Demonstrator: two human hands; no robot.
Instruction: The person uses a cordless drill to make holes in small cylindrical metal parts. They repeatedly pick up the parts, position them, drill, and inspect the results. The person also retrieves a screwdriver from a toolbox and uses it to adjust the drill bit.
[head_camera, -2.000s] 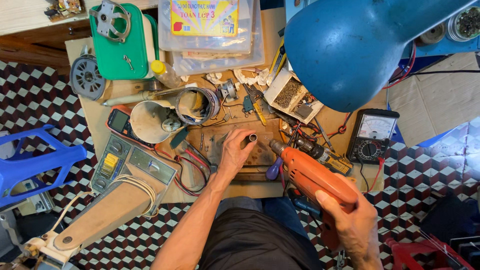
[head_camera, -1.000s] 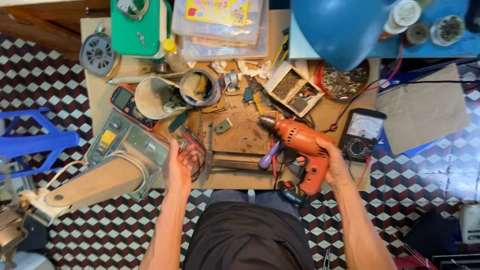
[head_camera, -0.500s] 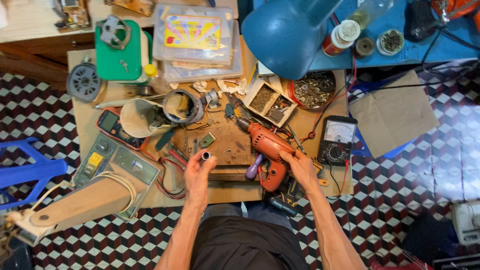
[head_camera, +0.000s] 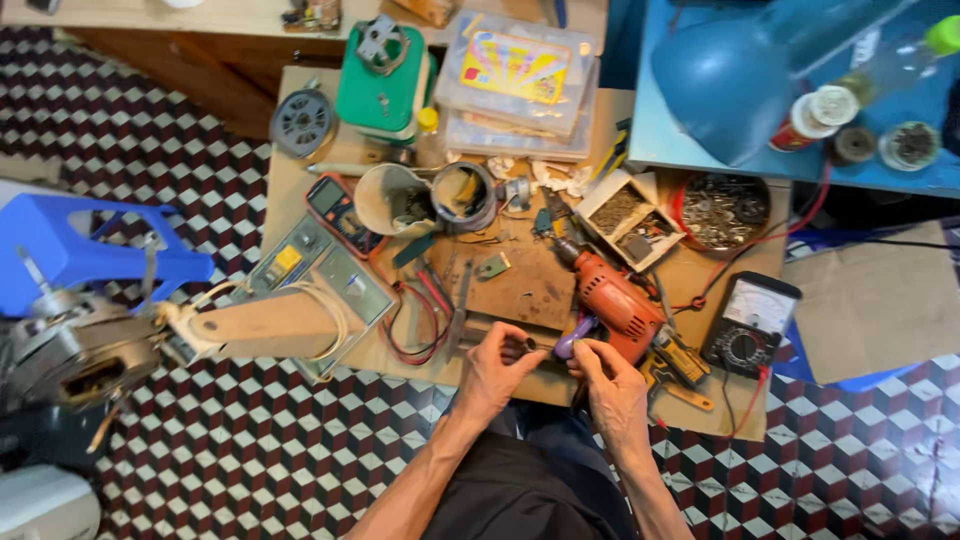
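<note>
Both hands meet at the bench edge — left hand (head_camera: 497, 368) fingers pinch a small dark part (head_camera: 529, 344); right hand (head_camera: 610, 385) fingers grip a purple-handled tool (head_camera: 570, 338), drill (head_camera: 612, 298) just beyond — best held steady and close.

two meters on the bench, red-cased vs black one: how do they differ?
The red-cased meter is slim, with a dark screen, and lies left of the cups. The black meter is wider, with a white needle-dial face, and lies right of the orange drill. Both lie face up on the bench.
</note>
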